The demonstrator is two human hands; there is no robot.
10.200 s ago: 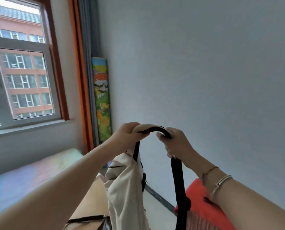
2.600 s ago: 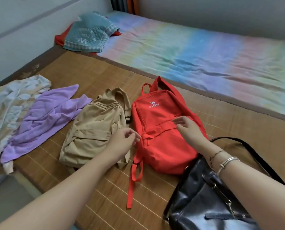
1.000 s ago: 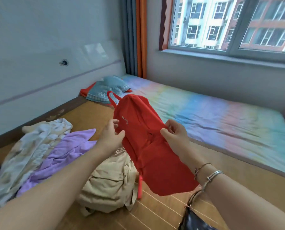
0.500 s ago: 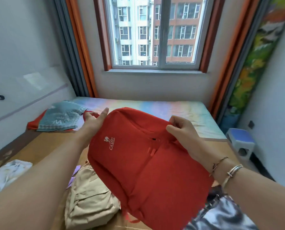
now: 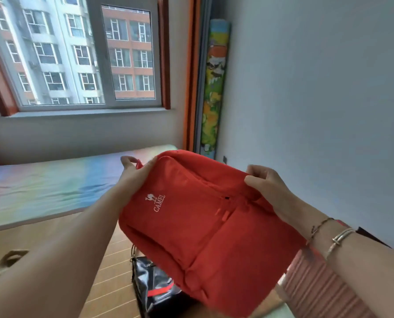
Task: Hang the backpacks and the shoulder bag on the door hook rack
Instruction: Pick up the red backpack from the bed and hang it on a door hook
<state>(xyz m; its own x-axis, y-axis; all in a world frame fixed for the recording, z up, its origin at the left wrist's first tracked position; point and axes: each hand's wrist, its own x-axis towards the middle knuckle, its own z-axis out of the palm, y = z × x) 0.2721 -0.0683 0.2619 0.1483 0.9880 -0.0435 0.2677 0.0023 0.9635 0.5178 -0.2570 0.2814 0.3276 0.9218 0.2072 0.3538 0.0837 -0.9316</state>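
Red fabric backpack with white CAMEL logo (image 5: 198, 228) is held up in the air in front of the body, above the woven straw bed mat (image 5: 109, 267) and the black glossy leather shoulder bag (image 5: 150, 283) lying on it; logo face up, top end toward the window. The body sags and creases between the two grips, so it looks soft, unstructured, probably near empty and light; no slip risk expected from this cloth. Best hold for hanging is likely the small top loop, which just shows beside the left hand. Left hand (image 5: 134, 173): fingers curled round the top edge beside that red loop, thumb on the upper face, gripping. Right hand (image 5: 267, 187): thumb and fingers pinch a fold of fabric at the right side edge. Both hands closed on the backpack. Door hook rack not in view.
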